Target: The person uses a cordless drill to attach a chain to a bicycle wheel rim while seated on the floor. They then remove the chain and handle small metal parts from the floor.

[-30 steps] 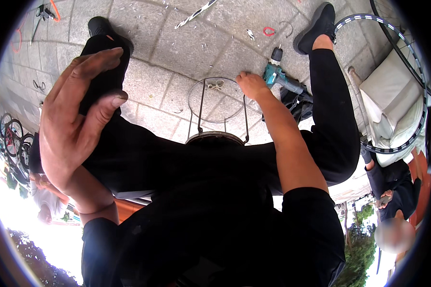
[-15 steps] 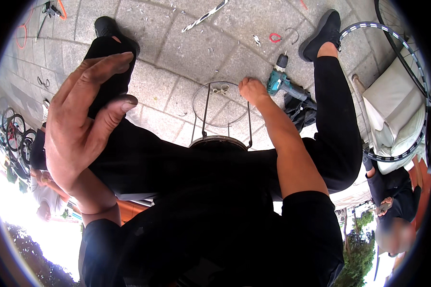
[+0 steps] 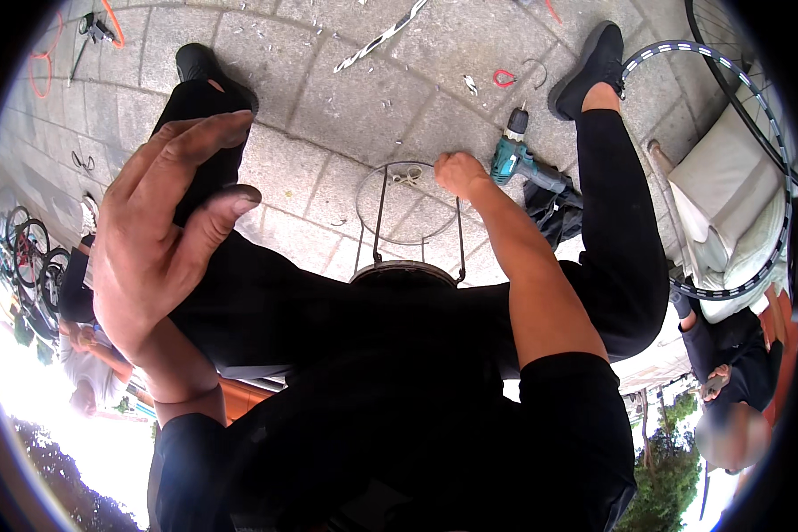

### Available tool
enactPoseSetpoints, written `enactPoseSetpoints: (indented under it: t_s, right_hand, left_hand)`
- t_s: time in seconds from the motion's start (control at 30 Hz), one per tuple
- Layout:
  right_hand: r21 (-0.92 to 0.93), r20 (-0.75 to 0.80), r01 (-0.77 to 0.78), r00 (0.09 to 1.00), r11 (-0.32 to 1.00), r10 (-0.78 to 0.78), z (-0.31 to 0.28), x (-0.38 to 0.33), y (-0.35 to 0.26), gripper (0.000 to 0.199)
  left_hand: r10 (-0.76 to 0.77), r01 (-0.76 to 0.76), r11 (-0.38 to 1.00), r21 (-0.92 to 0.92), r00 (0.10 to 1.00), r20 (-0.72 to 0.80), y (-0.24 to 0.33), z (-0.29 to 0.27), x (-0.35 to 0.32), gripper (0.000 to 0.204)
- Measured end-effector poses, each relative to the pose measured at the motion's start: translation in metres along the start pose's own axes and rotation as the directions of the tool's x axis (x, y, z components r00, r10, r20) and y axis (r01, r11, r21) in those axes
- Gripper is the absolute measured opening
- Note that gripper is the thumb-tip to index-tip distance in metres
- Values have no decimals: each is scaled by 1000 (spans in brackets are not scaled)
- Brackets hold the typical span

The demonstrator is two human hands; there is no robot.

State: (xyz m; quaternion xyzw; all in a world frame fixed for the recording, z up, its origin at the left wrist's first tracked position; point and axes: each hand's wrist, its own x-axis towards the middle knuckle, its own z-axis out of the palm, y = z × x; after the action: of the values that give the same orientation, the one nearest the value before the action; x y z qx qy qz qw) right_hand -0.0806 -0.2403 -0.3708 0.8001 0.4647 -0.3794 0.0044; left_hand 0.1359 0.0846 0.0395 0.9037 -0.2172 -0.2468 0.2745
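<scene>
My left hand (image 3: 164, 226) is raised close to the camera on the left, dark smudges on its fingertips. Its fingers curve and the thumb stands apart, with nothing between them. My right hand (image 3: 462, 175) is closed, knuckles up, in front of my knees. It overlaps the right rim of a thin metal ring (image 3: 358, 206) joined to dark legs, like a stool's base; whether it touches the ring is unclear. What the fingers hold, if anything, is hidden. Beyond it, nearest that hand, lies a teal and black cordless drill (image 3: 512, 155). Inside the ring shows a small pale looped piece (image 3: 407, 177).
Black-and-white striped tubing (image 3: 708, 50) arcs at the right by a pale covered seat (image 3: 727, 195). Red-handled pliers (image 3: 504, 78), a striped strip (image 3: 377, 44) and small scraps lie on the paving. Other people sit at the left and right edges; bicycles (image 3: 27, 248) stand far left.
My right hand has shifted slightly left and toward me, still closed. My left hand has dropped a little in view and keeps its shape.
</scene>
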Motion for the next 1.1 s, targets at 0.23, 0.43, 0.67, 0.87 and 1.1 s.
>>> enactPoseSetpoints:
  t_s: [0.23, 0.43, 0.67, 0.87, 1.1]
  right_hand:
    - [169, -61, -342, 932, 924, 356, -21, -3, 35, 22]
    - [626, -113, -443, 762, 642, 637, -25, -25, 58, 25]
    - [708, 42, -457, 789, 539, 613, -16, -15, 10, 24]
    - [604, 40, -484, 813, 634, 581, -21, 4, 0, 22]
    - [638, 28, -509, 765, 578, 643, -14, 6, 3, 22]
  left_hand:
    - [28, -28, 1000, -2, 999, -30, -2, 1, -3, 45]
    - [35, -34, 999, 20, 998, -44, -5, -1, -8, 42]
    - [-15, 16, 999, 37, 999, -42, -4, 1, -13, 44]
    - [-20, 21, 999, 46, 1000, -20, -2, -1, -13, 46]
    - [-62, 62, 998, -16, 998, -13, 3, -2, -12, 47]
